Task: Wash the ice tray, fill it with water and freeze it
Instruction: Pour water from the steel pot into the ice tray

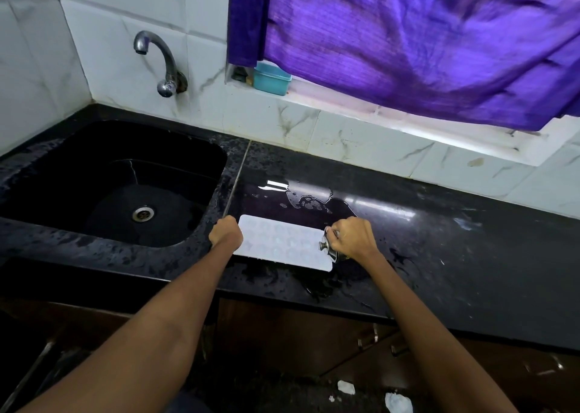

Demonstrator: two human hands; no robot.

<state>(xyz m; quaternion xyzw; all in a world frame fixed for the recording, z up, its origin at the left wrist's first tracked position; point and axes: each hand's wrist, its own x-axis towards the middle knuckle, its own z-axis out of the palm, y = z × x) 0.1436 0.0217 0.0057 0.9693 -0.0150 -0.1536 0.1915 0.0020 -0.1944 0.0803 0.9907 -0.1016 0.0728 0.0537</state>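
Note:
A white ice tray (284, 244) lies flat on the wet black counter (439, 240), just right of the sink. My left hand (226, 233) grips the tray's left end with curled fingers. At the tray's right end my right hand (353, 238) holds a small steel cup (328, 247), tipped on its side over the tray's edge. Whether the tray's cells hold water is unclear.
A black sink (94, 224) with a steel drain (143, 213) lies to the left, under a wall tap (158, 60) that is not running. Water is pooled on the counter behind the tray. A teal box (271, 79) sits on the window ledge beneath a purple curtain (423, 42).

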